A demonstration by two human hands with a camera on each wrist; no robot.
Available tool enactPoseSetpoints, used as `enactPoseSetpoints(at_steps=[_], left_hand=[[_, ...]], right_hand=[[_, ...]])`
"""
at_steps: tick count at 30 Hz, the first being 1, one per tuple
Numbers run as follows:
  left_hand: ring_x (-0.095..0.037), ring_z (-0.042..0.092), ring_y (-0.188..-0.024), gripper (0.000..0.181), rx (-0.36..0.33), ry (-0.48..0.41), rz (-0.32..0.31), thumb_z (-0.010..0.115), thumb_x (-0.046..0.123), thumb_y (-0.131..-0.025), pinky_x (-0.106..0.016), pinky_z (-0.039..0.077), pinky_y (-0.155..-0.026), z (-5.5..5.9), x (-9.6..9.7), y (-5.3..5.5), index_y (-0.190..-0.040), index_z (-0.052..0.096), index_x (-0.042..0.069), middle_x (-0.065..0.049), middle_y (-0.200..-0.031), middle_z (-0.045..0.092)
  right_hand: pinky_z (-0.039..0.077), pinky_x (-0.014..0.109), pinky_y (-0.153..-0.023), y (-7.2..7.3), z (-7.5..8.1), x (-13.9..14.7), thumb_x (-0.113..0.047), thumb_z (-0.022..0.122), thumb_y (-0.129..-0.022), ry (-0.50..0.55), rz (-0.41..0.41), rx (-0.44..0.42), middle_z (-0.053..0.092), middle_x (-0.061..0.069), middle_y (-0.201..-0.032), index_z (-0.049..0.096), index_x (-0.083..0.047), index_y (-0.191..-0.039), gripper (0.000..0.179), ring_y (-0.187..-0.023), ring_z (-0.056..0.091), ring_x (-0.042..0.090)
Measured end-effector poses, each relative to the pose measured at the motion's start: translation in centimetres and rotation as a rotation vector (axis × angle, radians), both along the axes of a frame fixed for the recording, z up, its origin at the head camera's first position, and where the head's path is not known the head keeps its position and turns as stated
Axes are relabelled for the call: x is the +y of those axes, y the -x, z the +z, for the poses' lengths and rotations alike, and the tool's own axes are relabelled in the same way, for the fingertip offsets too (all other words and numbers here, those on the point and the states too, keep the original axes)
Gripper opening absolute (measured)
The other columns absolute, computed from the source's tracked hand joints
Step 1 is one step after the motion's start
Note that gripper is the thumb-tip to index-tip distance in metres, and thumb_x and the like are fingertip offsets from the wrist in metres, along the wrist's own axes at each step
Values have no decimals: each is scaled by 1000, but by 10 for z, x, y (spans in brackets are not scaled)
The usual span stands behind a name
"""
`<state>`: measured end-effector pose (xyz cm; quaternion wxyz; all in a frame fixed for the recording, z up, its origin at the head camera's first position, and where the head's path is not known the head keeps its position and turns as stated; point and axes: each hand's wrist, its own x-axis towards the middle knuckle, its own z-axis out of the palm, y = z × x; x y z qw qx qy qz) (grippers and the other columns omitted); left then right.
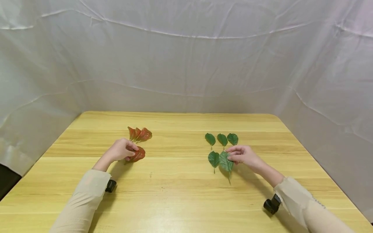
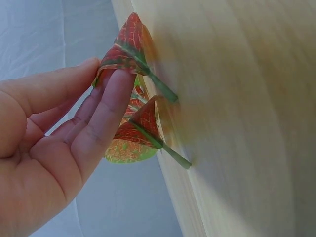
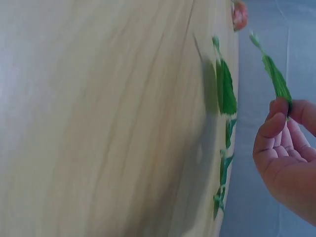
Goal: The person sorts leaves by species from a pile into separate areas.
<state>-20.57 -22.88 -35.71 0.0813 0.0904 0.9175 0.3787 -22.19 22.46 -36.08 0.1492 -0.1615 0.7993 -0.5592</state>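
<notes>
My left hand (image 1: 121, 150) pinches a red leaf (image 1: 139, 154) between thumb and fingers, close to the tabletop on the left. In the left wrist view this leaf (image 2: 129, 47) shows a green stem, and another red leaf (image 2: 145, 123) with a stem appears beyond the fingers. Behind that hand lies a fan of overlapping red leaves (image 1: 141, 134). On the right, my right hand (image 1: 245, 156) pinches a green leaf (image 1: 225, 160) by its edge, lifted above the table with its stem hanging towards me. Beside it lies a green leaf (image 1: 213, 158); several more green leaves (image 1: 222, 139) lie in a row behind.
The leaves lie on a light wooden table (image 1: 175, 200). Pale grey fabric (image 1: 186, 71) hangs around the table's back and sides. Each wrist carries a small black camera, the right one (image 1: 271, 204) close above the tabletop.
</notes>
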Motion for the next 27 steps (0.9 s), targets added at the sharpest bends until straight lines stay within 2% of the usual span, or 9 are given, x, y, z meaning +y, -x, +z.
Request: enactPoseSetpoints(at_steps=[7,14,18,27], left_hand=[[-19,59,-58,17,1,1,0,56,-10,-81,-32,51,-55,1,0,-1,-97,62,-10,-23,-95,61],[-19,58,-58,17,-4,-1,5,56,-10,-81,-33,51,-55,1,0,-2,-96,62,-10,-22,-94,61],[-19,58,-59,17,-6,1,6,56,-10,-81,-33,51,-55,2,0,-2,-96,62,-10,-22,-94,61],[-20,59,-59,17,-3,-4,0,56,-10,-81,-33,51,-55,2,0,-2,-97,62,-10,-22,-94,61]], right_hand=[[47,25,-56,7,-2,8,4,59,-82,-47,-89,-1,64,13,-89,49,18,-113,35,-61,53,8],[46,22,-52,12,-7,10,7,57,-81,-84,-91,-17,64,13,-86,49,20,-110,33,-56,52,9],[47,24,-52,13,-12,9,8,57,-81,-109,-91,-29,64,12,-82,49,20,-109,32,-54,51,10],[49,25,-54,17,-15,3,7,58,-81,-157,-98,-31,64,16,-84,51,20,-107,30,-55,52,9]])
